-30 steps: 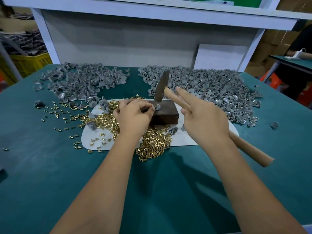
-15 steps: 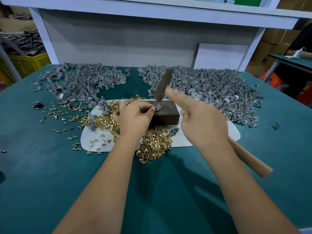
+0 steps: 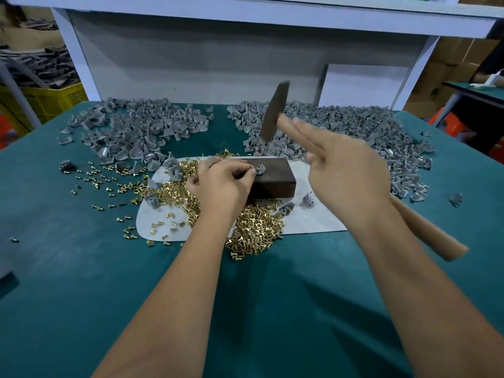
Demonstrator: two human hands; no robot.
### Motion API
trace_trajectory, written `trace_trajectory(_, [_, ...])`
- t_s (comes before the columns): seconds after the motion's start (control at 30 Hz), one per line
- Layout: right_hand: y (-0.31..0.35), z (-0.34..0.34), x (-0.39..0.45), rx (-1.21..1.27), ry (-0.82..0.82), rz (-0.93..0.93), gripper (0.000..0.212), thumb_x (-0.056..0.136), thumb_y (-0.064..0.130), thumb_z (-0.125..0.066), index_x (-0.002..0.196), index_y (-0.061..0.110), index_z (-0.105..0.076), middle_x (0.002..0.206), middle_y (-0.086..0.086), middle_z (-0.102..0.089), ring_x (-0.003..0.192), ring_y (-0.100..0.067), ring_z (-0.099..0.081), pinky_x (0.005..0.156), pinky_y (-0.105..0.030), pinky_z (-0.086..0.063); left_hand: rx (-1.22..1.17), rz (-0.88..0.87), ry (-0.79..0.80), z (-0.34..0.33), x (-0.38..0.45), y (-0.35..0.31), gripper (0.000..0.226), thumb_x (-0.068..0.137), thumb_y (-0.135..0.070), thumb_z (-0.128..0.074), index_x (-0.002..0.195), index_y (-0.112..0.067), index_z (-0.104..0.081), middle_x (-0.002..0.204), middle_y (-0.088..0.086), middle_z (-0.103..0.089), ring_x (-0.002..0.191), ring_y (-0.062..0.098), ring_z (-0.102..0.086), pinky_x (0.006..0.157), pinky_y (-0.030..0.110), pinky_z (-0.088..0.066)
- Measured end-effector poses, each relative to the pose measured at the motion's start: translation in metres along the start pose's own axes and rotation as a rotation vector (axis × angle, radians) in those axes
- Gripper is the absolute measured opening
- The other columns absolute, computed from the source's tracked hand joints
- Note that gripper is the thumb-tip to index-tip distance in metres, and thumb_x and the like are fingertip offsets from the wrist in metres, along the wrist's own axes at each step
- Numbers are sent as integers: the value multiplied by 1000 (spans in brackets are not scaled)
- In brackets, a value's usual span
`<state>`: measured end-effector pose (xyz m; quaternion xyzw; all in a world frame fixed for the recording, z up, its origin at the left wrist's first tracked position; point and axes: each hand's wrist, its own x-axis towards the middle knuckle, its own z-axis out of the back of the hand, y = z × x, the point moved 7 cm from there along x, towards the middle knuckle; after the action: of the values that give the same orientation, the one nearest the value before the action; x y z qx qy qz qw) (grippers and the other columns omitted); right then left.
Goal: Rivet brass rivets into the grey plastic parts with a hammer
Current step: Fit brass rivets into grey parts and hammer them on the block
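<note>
My left hand point(image 3: 222, 182) pinches a small grey plastic part point(image 3: 259, 169) on top of a dark metal block point(image 3: 275, 180). My right hand point(image 3: 346, 170) grips the wooden handle of a hammer point(image 3: 274, 111), with two fingers stretched along it. The hammer's dark head is raised well above the block and is motion-blurred. The handle's end sticks out behind my wrist. A heap of brass rivets point(image 3: 253, 230) lies in front of the block on a white mat point(image 3: 316, 222).
Two big piles of grey plastic parts lie on the green table, one at back left point(image 3: 136, 129) and one at back right point(image 3: 354, 135). Loose rivets point(image 3: 103, 178) are scattered to the left. A yellow crate point(image 3: 46, 99) stands beyond the left edge.
The hammer head has risen from just above the block to well above it, and my right hand has lifted with it. My left hand stays holding the part on the block.
</note>
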<state>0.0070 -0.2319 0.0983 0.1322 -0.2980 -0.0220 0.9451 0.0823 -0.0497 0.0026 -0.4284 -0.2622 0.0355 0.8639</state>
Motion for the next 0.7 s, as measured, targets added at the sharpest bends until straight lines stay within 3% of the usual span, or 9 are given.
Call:
trace_trajectory(0.1, [3, 5, -8, 70, -101, 54, 67, 91, 21, -55, 136, 60, -24, 99, 5, -70, 75, -22, -63, 56, -30, -45, 3, -14, 9, -2, 0, 1, 6, 83, -43, -73, 82, -38, -77, 69, -39, -47, 123, 6, -36, 99, 39, -11])
trace_trajectory(0.2, [6, -22, -19, -21, 150, 66, 65, 94, 23, -51, 133, 67, -24, 108, 4, -68, 90, -24, -64, 68, -33, -48, -12, 9, 18, -1, 0, 2, 4, 83, -43, -72, 81, -41, -75, 77, -33, -54, 124, 5, -36, 97, 35, -9])
trace_trajectory(0.27, [3, -26, -18, -53, 185, 28, 60, 94, 24, -50, 134, 64, -28, 109, 6, -68, 93, -24, -63, 65, -31, -45, -15, 11, 25, -2, 0, 1, 3, 83, -43, -72, 81, -42, -75, 76, -35, -52, 124, 4, -35, 95, 33, -10])
trace_trajectory(0.37, [0, -13, -11, 59, 45, -6, 61, 94, 25, -51, 135, 61, -26, 103, 7, -69, 81, -23, -64, 59, -32, -47, -9, 7, 8, 0, -1, 0, 4, 82, -41, -74, 79, -39, -76, 69, -40, -45, 123, 5, -37, 98, 37, -12])
trace_trajectory(0.47, [-1, -4, -17, 99, -95, 6, 61, 92, 23, -54, 137, 57, -29, 89, 3, -65, 65, -23, -55, 54, -30, -39, -2, -29, 15, 0, -3, -2, 4, 83, -39, -73, 82, -38, -77, 69, -41, -44, 123, 9, -38, 97, 39, -13])
trace_trajectory(0.6, [-2, -28, -27, 43, 180, -1, 64, 92, 22, -52, 134, 63, -26, 110, 6, -68, 91, -25, -62, 67, -34, -47, -5, 5, 57, 0, -2, -2, 7, 85, -42, -70, 79, -44, -73, 74, -42, -45, 123, 8, -34, 102, 43, -14])
trace_trajectory(0.7, [-7, -22, -20, 77, 139, -52, 62, 93, 25, -52, 132, 65, -25, 101, 6, -70, 82, -23, -64, 60, -31, -46, -9, 25, 53, 0, -2, -2, 6, 85, -44, -70, 79, -44, -73, 75, -38, -48, 123, 6, -33, 101, 40, -13])
